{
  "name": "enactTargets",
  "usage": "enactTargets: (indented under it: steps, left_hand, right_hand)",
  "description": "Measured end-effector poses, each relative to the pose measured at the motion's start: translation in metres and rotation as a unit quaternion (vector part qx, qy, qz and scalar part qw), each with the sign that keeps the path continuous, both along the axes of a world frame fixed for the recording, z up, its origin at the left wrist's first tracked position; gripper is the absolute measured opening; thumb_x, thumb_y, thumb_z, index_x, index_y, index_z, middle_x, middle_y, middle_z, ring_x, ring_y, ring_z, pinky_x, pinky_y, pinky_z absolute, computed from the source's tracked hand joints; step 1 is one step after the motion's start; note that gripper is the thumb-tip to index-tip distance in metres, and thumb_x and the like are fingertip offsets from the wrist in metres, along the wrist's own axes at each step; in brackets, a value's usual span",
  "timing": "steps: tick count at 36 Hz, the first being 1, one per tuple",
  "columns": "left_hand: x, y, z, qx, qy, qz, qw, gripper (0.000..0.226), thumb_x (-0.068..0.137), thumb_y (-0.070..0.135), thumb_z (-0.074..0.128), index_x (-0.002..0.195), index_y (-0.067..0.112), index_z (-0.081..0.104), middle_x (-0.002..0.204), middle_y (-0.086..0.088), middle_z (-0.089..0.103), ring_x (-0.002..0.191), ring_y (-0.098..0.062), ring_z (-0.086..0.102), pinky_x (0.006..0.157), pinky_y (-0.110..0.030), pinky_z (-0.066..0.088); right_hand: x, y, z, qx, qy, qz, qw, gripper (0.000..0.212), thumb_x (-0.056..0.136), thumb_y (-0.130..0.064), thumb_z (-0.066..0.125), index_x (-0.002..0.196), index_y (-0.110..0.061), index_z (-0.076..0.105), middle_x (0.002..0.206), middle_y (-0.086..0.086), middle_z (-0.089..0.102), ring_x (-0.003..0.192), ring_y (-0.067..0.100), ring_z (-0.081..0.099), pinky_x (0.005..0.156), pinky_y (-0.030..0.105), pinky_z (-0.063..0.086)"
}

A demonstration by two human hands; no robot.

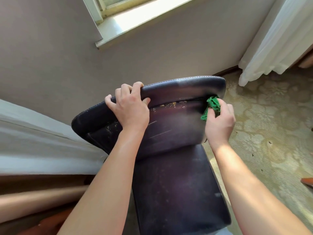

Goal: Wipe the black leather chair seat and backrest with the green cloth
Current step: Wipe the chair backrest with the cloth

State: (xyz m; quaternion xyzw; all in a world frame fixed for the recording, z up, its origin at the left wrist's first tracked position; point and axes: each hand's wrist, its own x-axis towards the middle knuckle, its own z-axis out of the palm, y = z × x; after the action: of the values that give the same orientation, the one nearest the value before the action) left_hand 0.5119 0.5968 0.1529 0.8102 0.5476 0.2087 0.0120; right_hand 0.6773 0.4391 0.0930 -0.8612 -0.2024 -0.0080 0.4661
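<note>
The black leather chair stands below me, its backrest (pixel 176 119) curving across the middle of the view and its seat (pixel 177 192) running down toward me. My left hand (pixel 130 107) grips the backrest's top edge at the left, fingers curled over the rim. My right hand (pixel 220 122) holds the bunched green cloth (pixel 213 106) pressed against the right end of the backrest, at a seam. Yellowish crumbs lie along that seam (pixel 169 104) between my hands. The seat looks dusty with pale specks.
A grey wall and a window sill (pixel 135 19) stand right behind the chair. A white curtain (pixel 277 41) hangs at the right, another white drape (pixel 33 141) at the left. Patterned carpet (pixel 271 124) lies to the right of the chair.
</note>
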Motion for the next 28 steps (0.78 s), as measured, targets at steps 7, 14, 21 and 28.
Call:
enactTargets:
  steps: [7, 14, 21, 28]
  left_hand:
    - [0.003, 0.001, 0.002, -0.004, 0.011, 0.014, 1.0, 0.041, 0.079, 0.034, 0.08, 0.115, 0.032, 0.06, 0.105, 0.002, 0.056, 0.107, -0.024, 0.053, 0.109, -0.056, 0.027]
    - [0.003, 0.001, 0.0, 0.0, 0.012, 0.012, 1.0, 0.041, 0.078, 0.033, 0.079, 0.115, 0.032, 0.061, 0.104, 0.002, 0.056, 0.106, -0.024, 0.053, 0.109, -0.056, 0.027]
    - [0.003, 0.001, 0.003, -0.011, 0.009, 0.005, 1.0, 0.039, 0.079, 0.033, 0.079, 0.114, 0.033, 0.061, 0.104, 0.003, 0.056, 0.107, -0.024, 0.053, 0.11, -0.056, 0.025]
    - [-0.015, 0.003, 0.009, -0.044, 0.004, -0.041, 0.998, 0.046, 0.086, 0.043, 0.073, 0.129, 0.036, 0.057, 0.116, 0.005, 0.056, 0.118, -0.023, 0.049, 0.114, -0.051, 0.023]
  right_hand:
    - [-0.013, 0.021, 0.002, -0.016, -0.017, 0.036, 0.999, 0.036, 0.085, -0.005, 0.062, 0.121, -0.007, 0.065, 0.098, 0.01, 0.058, 0.086, 0.021, 0.054, 0.076, 0.018, 0.031]
    - [-0.039, 0.032, 0.008, -0.027, -0.033, 0.107, 0.993, 0.031, 0.084, -0.004, 0.061, 0.115, -0.01, 0.065, 0.093, 0.005, 0.055, 0.083, 0.021, 0.054, 0.073, 0.023, 0.034]
    - [-0.083, 0.049, 0.013, -0.039, -0.032, 0.258, 0.965, 0.042, 0.084, -0.003, 0.058, 0.125, -0.013, 0.062, 0.098, 0.0, 0.055, 0.087, 0.025, 0.057, 0.081, 0.04, 0.05]
    - [-0.069, 0.026, 0.028, 0.019, -0.044, 0.205, 0.978, 0.038, 0.084, -0.002, 0.065, 0.121, -0.012, 0.067, 0.097, -0.002, 0.061, 0.088, 0.009, 0.057, 0.085, 0.01, 0.041]
